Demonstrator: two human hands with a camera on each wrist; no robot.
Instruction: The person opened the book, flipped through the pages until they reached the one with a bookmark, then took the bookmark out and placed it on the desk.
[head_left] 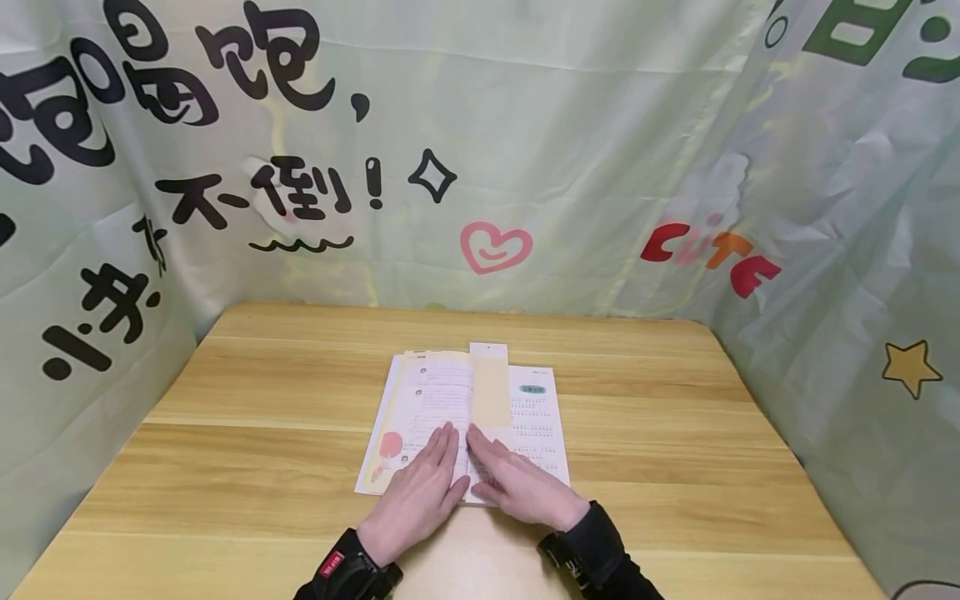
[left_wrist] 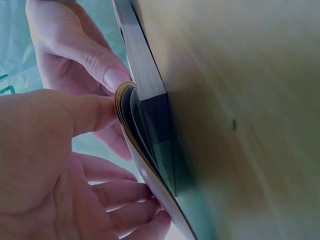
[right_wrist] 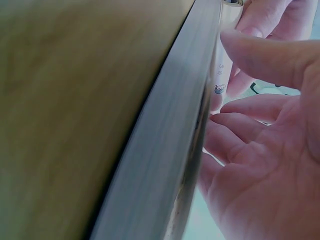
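An open book [head_left: 438,396] with printed pages lies on the table, a pink balloon-like picture low on its left page. My left hand [head_left: 420,492] rests on that page by the centre fold, fingers straight and pointing away from me. On the right page, close to the fold, my right hand [head_left: 525,487] presses with extended fingers. A cream paper strip [head_left: 491,392] with a white top lies along the fold and sticks out past the book's upper edge. The left wrist view shows the left pages curving up over a thick page block [left_wrist: 142,60].
The wooden table [head_left: 262,442] extends around the book on all sides. A pale green cloth [head_left: 600,167] with black lettering and a pink heart hangs behind and beside it. Both wrists wear black bands [head_left: 592,542].
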